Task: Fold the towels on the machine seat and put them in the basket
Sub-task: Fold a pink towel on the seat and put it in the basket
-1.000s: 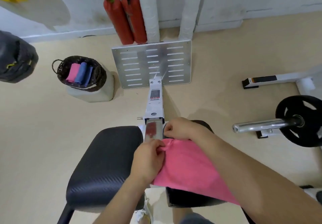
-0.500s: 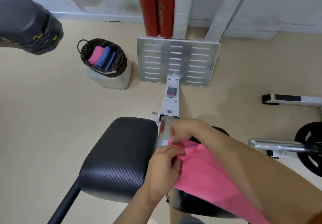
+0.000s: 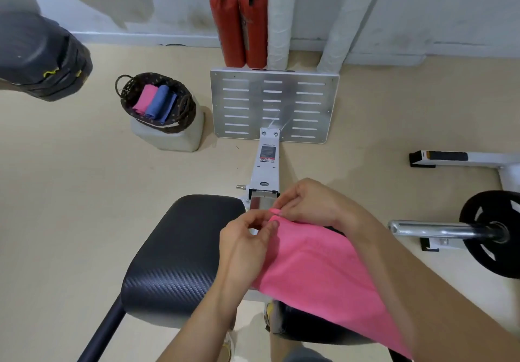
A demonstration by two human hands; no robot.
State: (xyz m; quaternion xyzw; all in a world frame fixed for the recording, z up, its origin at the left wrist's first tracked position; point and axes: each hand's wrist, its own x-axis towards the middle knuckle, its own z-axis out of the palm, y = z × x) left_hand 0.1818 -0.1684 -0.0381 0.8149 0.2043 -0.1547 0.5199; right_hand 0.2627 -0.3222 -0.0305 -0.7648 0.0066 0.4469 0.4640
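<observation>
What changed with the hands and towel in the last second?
The left hand loosened its bunched grip and pinches a corner of the pink towel with its fingertips, beside the right hand, which still pinches it. The towel stays on the right seat pad; the basket keeps its folded towels.

2 hands [image 3: 244,246], 2 extinguishers [image 3: 227,24], 1 basket [image 3: 152,75]

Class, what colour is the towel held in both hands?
Pink; the towel shows best in the head view.
</observation>
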